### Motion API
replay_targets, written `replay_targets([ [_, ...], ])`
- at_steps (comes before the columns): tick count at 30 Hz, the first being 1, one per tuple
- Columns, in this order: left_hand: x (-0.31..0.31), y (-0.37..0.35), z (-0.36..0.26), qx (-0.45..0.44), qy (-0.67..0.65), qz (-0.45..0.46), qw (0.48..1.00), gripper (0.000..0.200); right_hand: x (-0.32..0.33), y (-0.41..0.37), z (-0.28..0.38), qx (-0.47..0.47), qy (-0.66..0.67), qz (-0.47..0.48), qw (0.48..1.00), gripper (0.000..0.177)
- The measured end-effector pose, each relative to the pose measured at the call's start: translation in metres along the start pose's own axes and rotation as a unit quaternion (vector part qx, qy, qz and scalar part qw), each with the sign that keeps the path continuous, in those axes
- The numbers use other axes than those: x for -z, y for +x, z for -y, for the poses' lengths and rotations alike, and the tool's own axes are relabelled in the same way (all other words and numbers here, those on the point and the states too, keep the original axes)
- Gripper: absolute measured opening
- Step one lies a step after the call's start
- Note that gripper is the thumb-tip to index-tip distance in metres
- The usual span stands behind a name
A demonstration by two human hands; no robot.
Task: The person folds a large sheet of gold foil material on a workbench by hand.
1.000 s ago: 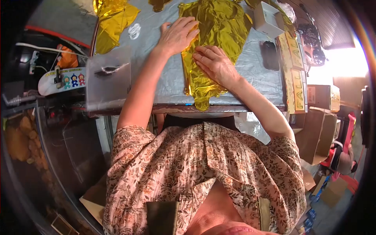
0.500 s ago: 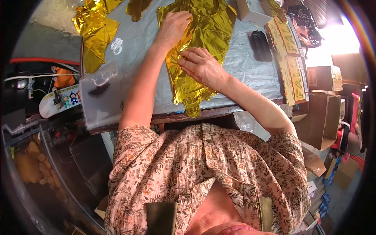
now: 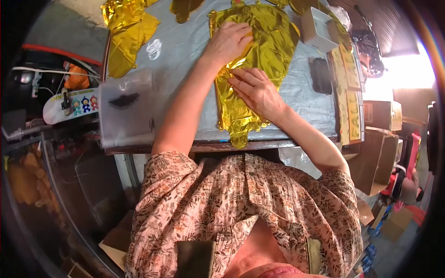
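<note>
A flat, crinkled gold foil balloon (image 3: 273, 48) lies lengthwise on the table in front of me, its narrow tail hanging at the near edge. Along its left side a strip is folded inward. On the upper part of that strip rests my left hand (image 3: 229, 41), fingers bent and closed over the foil. Lower down, my right hand (image 3: 259, 92) lies on the balloon with its fingers stretched out to the left, touching the fold. The undersides of both hands are hidden.
A grey-covered table (image 3: 185, 92) carries more gold foil (image 3: 132, 39) at the far left, a white ring bundle (image 3: 154, 49), a clear plastic sheet (image 3: 125, 116), a white box (image 3: 320, 30), a black case (image 3: 321, 75) and lettered packs (image 3: 354, 111). Cardboard boxes (image 3: 378, 157) stand to the right.
The view has shifted, so the table and balloon appear farther right and slightly lower. Both hands stay on the balloon's folded left side; their position on it is nearly the same.
</note>
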State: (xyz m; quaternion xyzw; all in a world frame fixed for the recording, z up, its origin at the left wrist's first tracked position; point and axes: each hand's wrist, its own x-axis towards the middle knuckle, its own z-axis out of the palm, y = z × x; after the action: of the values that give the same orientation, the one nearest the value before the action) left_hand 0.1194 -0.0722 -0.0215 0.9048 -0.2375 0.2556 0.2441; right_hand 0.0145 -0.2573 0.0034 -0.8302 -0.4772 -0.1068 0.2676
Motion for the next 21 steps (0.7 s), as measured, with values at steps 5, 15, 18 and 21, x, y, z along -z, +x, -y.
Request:
replay_targets([
  [5,0.011,-0.003,-0.003,0.080,-0.003,0.070,0.994,0.042,0.003,0.002,0.003,-0.006,-0.018,0.003,1.000,0.035],
  [15,0.005,-0.010,0.008,0.040,0.014,0.063,0.997,0.046,0.000,-0.001,0.002,-0.011,-0.029,0.000,1.000,0.034],
  [18,0.003,-0.012,0.010,0.029,0.025,0.065,0.997,0.049,0.002,0.002,-0.001,-0.006,-0.028,-0.012,1.000,0.028],
  [21,0.003,-0.012,0.010,0.020,0.065,0.078,0.995,0.051,0.021,0.014,-0.011,-0.112,0.097,-0.028,0.989,0.024],
])
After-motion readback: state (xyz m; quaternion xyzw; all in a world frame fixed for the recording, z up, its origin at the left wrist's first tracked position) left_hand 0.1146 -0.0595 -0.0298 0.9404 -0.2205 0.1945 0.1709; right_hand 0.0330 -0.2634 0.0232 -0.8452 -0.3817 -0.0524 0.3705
